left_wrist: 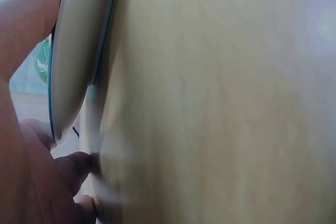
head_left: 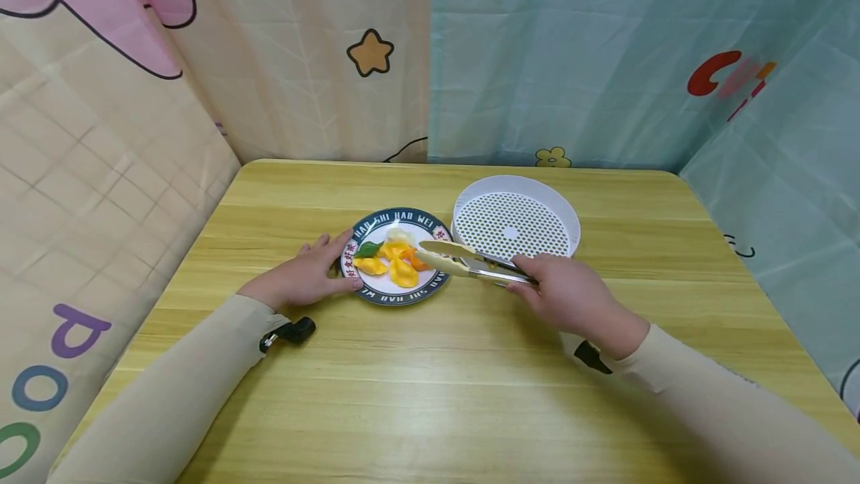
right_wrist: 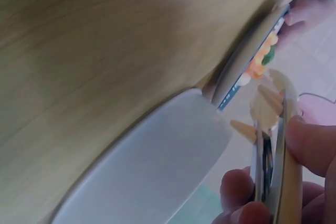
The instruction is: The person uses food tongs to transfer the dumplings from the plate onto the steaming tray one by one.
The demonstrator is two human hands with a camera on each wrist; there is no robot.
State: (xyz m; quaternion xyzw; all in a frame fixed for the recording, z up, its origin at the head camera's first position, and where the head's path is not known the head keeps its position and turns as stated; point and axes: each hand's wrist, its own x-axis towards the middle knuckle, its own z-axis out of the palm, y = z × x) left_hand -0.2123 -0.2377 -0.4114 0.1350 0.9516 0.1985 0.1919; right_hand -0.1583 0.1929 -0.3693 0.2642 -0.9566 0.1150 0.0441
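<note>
My left hand [head_left: 310, 272] holds the left rim of a round plate [head_left: 383, 299] with a dark patterned border, thumb at the front edge and forefinger farther back. On the plate lie several dumpling-shaped pieces: yellow ones [head_left: 404, 273], an orange one, a whitish one and a green one [head_left: 368, 249]. My right hand [head_left: 571, 293] grips metal tongs [head_left: 499, 275] with cream tips. The tips are spread apart and overlap the plate's right side in the head view. Between the tips in the right wrist view [right_wrist: 244, 114] nothing shows. Behind the tongs stands a round white steamer tray [head_left: 571, 226] with a perforated bottom.
The wooden table [head_left: 403, 394] carries the plate and the tray side by side, rims close together. Printed curtains [head_left: 605, 58] hang behind the table's back edge and along both sides. A black wrist device [head_left: 295, 331] sits at the left cuff.
</note>
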